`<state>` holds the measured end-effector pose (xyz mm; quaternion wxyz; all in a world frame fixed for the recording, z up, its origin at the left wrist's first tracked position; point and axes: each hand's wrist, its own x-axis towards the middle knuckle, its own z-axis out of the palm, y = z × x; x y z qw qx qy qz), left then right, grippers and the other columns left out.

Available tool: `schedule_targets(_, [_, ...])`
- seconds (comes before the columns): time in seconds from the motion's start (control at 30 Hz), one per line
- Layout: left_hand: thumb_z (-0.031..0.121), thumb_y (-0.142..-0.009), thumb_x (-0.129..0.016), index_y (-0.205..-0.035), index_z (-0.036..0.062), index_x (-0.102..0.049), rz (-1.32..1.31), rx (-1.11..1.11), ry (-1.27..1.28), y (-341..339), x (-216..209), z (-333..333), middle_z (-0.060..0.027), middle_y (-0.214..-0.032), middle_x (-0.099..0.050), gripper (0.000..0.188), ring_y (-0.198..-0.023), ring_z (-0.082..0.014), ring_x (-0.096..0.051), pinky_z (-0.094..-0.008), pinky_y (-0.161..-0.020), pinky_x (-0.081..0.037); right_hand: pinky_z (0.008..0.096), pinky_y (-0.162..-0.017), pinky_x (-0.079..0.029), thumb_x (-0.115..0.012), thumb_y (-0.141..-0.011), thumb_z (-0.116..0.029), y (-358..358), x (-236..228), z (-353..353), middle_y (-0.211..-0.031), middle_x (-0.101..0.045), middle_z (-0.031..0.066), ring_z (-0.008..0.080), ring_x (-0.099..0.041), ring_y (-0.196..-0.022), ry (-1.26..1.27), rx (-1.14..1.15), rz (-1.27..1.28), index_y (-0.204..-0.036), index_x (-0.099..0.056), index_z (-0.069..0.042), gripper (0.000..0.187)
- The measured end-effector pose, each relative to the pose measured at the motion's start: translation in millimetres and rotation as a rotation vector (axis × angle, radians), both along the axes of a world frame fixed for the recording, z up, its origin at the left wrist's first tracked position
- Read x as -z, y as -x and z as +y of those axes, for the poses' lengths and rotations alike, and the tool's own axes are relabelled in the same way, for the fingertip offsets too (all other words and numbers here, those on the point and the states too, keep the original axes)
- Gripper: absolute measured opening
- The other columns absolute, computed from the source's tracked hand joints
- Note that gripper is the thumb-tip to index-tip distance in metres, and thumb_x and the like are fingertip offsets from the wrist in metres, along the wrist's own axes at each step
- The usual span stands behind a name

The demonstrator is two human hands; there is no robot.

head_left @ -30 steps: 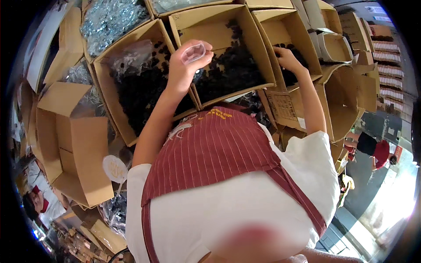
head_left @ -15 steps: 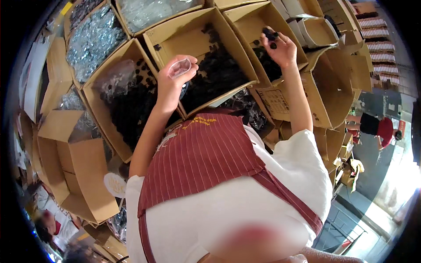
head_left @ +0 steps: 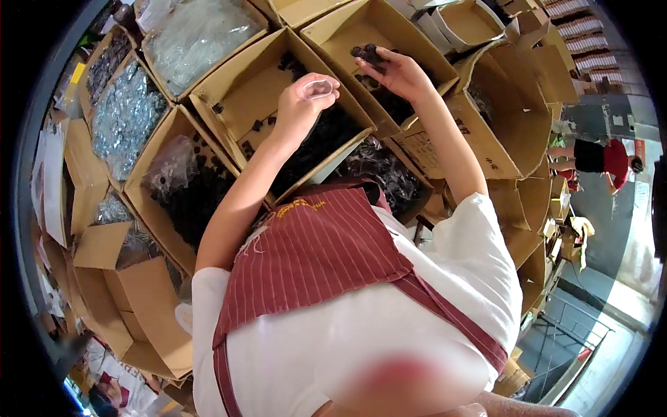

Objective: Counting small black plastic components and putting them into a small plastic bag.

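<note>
My left hand (head_left: 297, 110) is closed around a small clear plastic pouch (head_left: 318, 89), whose rounded mouth gapes upward. Below it, a cardboard box (head_left: 243, 80) holds a loose heap of small black pieces (head_left: 333, 132). Over the neighbouring box (head_left: 337, 31) to the right, my right hand (head_left: 403, 75) pinches a few small dark round pieces (head_left: 366, 53) at its fingertips. Their exact kind is too small to make out. The two hands are apart, with the right a little higher.
Left of the hands, another box holds black pieces (head_left: 191, 215) and a clear bag (head_left: 174, 163). Beyond are boxes of clear plastic (head_left: 201, 42) and bluish packets (head_left: 128, 115). Tall box flaps (head_left: 149, 306) rise at left. A person (head_left: 611, 163) stands far right.
My right hand has risen out of the right box and come left, nearer my left hand, still with dark pieces. The left hand keeps the pouch. The whole view has shifted.
</note>
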<state>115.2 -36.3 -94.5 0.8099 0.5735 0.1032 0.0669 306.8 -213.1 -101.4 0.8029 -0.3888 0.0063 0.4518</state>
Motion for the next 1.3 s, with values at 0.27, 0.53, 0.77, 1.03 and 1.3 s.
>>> schedule_targets(0.27, [-0.004, -0.082, -0.063, -0.108, -0.0001, -0.064, 0.011, 0.054, -0.022, -35.0, 28.1, -8.7, -0.0058, -0.103, -0.066, 0.026, -0.096, -0.0141, -0.063, -0.0266, -0.089, -0.049, 0.0377, -0.096, -0.055, -0.053, -0.099, -0.012, 22.9, -44.1, 7.0, -0.116, -0.061, 0.0196, 0.0287, -0.065, -0.106, 0.03, -0.235, -0.19, -0.123, -0.051, 0.009, 0.032])
schedule_targets(0.53, [-0.006, -0.081, -0.066, -0.112, 0.0011, -0.065, -0.065, 0.06, 0.09, -31.2, 31.2, -4.4, -0.0018, -0.099, -0.065, 0.031, -0.093, -0.0111, -0.061, -0.0259, -0.084, -0.05, 0.0267, -0.076, -0.059, -0.063, -0.094, -0.016, 39.5, -72.0, 32.7, -0.105, -0.065, 0.0147, 0.0182, -0.069, -0.077, 0.332, -0.41, -0.52, -0.124, -0.056, 0.007, 0.039])
schedule_targets(0.77, [-0.007, -0.08, -0.064, -0.113, -0.0009, -0.062, -0.09, 0.067, 0.086, -26.7, 21.4, 4.8, -0.0073, -0.101, -0.067, 0.034, -0.096, -0.0141, -0.062, -0.0273, -0.087, -0.048, 0.0216, -0.047, -0.044, -0.065, -0.093, -0.016, 43.6, -93.8, 45.9, -0.075, -0.066, 0.006, 0.0089, -0.061, -0.056, 0.516, -0.576, -0.81, -0.111, -0.068, 0.001, 0.025])
schedule_targets(1.03, [-0.001, -0.078, -0.068, -0.105, -0.0001, -0.061, -0.186, 0.075, 0.091, -31.8, 36.4, 12.1, -0.0071, -0.099, -0.067, 0.027, -0.095, -0.0153, -0.064, -0.0272, -0.087, -0.049, 0.0191, -0.044, -0.04, -0.062, -0.095, -0.019, 47.2, -99.2, 58.6, -0.073, -0.066, 0.0049, 0.0054, -0.057, -0.053, 0.549, -0.565, -1.08, -0.119, -0.065, 0.0, 0.032])
schedule_targets(1.3, [-0.006, -0.082, -0.065, -0.106, 0.0009, -0.062, -0.136, 0.079, 0.102, -27.6, 19.6, 8.8, -0.0077, -0.099, -0.065, 0.026, -0.097, -0.0176, -0.063, -0.0311, -0.09, -0.051, 0.0195, -0.041, -0.032, -0.058, -0.097, -0.022, 56.8, -104.8, 61.0, -0.084, -0.07, 0.0035, 0.0039, -0.05, -0.052, 0.397, -0.531, -0.883, -0.116, -0.068, -0.001, 0.03])
